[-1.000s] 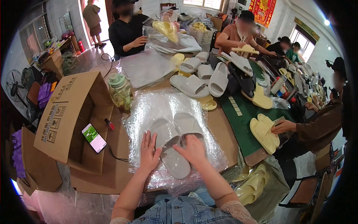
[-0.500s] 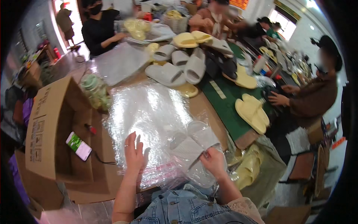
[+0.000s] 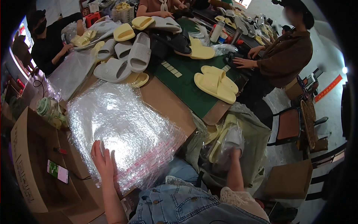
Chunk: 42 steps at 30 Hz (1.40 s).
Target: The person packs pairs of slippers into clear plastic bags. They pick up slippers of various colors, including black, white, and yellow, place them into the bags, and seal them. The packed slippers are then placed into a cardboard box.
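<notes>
My left hand (image 3: pixel 103 163) lies with outstretched fingers on a stack of clear plastic bags (image 3: pixel 112 112), which have pink strips along their near edge. Off to the right, my right hand (image 3: pixel 235 153) reaches over an olive sack (image 3: pixel 253 149). It is closed on a pair of grey slippers (image 3: pixel 234 136) in a clear bag; the fingers are partly hidden by the bag. Yellow slippers (image 3: pixel 217 143) in clear plastic lie in the sack beside them.
Grey slippers (image 3: pixel 138 52) and yellow ones are heaped at the table's far side. A yellow pair (image 3: pixel 215 85) sits on the green mat (image 3: pixel 182 87). At left stand a jar (image 3: pixel 50 112) and an open carton (image 3: pixel 28 149) with a phone (image 3: pixel 57 171). Co-workers sit around the table.
My right hand has carried the bagged grey slippers from the plastic bags rightward to the sack. My left hand still rests on the stack. The view has turned right.
</notes>
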Tool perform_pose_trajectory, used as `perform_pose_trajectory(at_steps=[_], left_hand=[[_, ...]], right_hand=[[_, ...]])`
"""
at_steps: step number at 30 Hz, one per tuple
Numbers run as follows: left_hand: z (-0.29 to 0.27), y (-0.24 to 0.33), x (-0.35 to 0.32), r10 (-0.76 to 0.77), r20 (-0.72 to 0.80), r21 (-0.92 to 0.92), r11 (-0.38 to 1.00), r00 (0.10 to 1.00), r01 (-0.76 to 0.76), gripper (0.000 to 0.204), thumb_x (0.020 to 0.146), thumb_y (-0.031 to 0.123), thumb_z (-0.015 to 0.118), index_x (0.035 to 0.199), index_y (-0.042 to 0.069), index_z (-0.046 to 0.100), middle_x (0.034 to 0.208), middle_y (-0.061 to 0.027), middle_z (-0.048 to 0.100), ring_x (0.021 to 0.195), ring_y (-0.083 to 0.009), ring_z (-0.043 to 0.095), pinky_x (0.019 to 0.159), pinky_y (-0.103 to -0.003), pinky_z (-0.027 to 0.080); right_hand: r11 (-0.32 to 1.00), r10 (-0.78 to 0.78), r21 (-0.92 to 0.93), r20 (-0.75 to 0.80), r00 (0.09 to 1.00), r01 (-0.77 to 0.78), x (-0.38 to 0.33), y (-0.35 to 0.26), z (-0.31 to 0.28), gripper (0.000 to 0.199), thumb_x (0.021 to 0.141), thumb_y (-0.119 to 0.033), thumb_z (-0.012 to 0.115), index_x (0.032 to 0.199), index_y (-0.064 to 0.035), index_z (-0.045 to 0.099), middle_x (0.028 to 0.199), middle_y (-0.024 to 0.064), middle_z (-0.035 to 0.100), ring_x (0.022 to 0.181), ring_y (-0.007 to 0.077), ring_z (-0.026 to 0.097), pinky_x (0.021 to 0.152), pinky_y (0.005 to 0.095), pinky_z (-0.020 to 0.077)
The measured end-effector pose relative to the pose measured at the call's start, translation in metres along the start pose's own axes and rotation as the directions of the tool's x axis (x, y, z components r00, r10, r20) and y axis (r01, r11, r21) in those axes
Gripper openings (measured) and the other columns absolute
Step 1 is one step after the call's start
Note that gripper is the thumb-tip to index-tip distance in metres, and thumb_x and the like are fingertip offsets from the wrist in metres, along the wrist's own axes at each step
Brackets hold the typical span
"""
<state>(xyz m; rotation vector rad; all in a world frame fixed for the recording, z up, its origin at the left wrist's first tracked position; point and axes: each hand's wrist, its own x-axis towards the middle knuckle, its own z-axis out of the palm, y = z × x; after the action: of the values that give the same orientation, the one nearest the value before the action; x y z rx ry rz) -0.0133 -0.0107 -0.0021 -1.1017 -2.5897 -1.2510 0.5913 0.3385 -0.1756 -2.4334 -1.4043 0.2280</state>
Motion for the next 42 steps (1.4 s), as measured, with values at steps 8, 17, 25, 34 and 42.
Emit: perform_pose_trajectory(at_steps=[8,17,25,34,42], left_hand=[[-0.005,0.0,-0.003,-0.012,0.002,0.069,0.998,1.0,0.012,0.048,0.096,0.014,0.056,0.141,0.0,0.05,0.147,-0.0201,0.047,0.136,-0.0363,0.04,0.115,-0.047,0.03],[-0.009,0.011,-0.003,-0.026,0.011,0.033,0.999,1.0,0.026,0.052,0.094,0.015,0.061,0.142,0.001,0.049,0.148,-0.0204,0.045,0.137,-0.0368,0.04,0.116,-0.047,0.029],[-0.012,0.007,-0.009,0.023,-0.02,0.118,0.993,1.0,-0.021,0.054,0.088,0.018,0.067,0.138,0.004,0.054,0.147,-0.0207,0.046,0.135,-0.0388,0.04,0.114,-0.049,0.03],[-0.008,0.02,-0.006,-0.006,-0.082,0.108,0.994,0.997,0.015,0.05,0.083,0.02,0.073,0.127,0.001,0.061,0.142,-0.0247,0.05,0.13,-0.0404,0.044,0.11,-0.051,0.035],[-0.006,0.025,-0.006,-0.013,-0.124,0.074,0.997,0.992,0.022,0.044,0.087,0.03,0.072,0.123,0.006,0.063,0.14,-0.0205,0.054,0.126,-0.0421,0.05,0.111,-0.052,0.035]], right_hand=[[0.917,0.38,0.049,0.198,0.904,-0.396,0.02,0.009,0.028,0.062,0.097,-0.042,0.052,0.141,0.0012,0.051,0.143,0.0259,0.054,0.131,0.0417,0.053,0.107,0.0498,0.0439],[0.985,0.164,-0.101,0.292,0.942,-0.14,-0.059,0.061,0.076,0.057,0.095,-0.041,0.054,0.137,-0.0032,0.058,0.142,0.0211,0.057,0.13,0.0358,0.057,0.104,0.0467,0.0473],[0.714,0.008,-0.535,0.651,0.759,0.451,-0.044,-0.058,-0.045,0.06,0.089,-0.041,0.065,0.14,-0.0098,0.059,0.145,0.0205,0.055,0.135,0.0357,0.052,0.107,0.0477,0.045],[0.584,-0.771,0.27,-0.11,0.627,0.765,0.059,-0.326,-0.09,0.053,0.081,-0.023,0.076,0.126,-0.0012,0.061,0.123,0.0224,0.062,0.115,0.0377,0.06,0.098,0.0446,0.0478],[0.686,-0.722,0.203,0.079,0.687,0.699,0.071,-0.424,-0.035,0.035,0.091,-0.024,0.063,0.118,-0.0018,0.067,0.119,0.0244,0.066,0.111,0.0422,0.062,0.094,0.0486,0.0491]])
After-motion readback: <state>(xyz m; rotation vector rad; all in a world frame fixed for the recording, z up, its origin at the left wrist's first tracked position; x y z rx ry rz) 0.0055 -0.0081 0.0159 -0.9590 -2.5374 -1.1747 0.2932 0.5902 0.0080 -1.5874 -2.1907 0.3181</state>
